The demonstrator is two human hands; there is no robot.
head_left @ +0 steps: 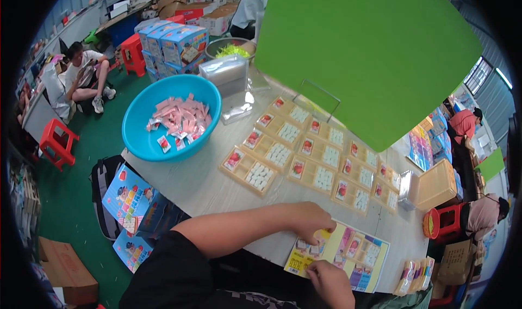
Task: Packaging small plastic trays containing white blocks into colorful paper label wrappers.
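Observation:
Over a yellow, pink and purple printed card sheet [383, 265] at the table's front edge, both my hands are at work. My left hand [310, 222] reaches across from the left, its fingers bent down at the top of the yellow printed section. Lower down, my right hand [333, 284] has its thumb and fingers pinched at the same section's bottom edge. On the sheet's right part is a tray of white pieces with a strawberry packet; whether it is real or printed I cannot tell. Beyond my hands lie several beige compartment trays [251, 170] holding white pieces and strawberry packets.
A blue basin [133, 140] of small pink packets stands at the left of the table [196, 192]. Clear plastic boxes [225, 75] and stacked blue cartons [185, 45] are behind it. A large green board [359, 53] rises at the back. Narrow packages [416, 276] stand at right.

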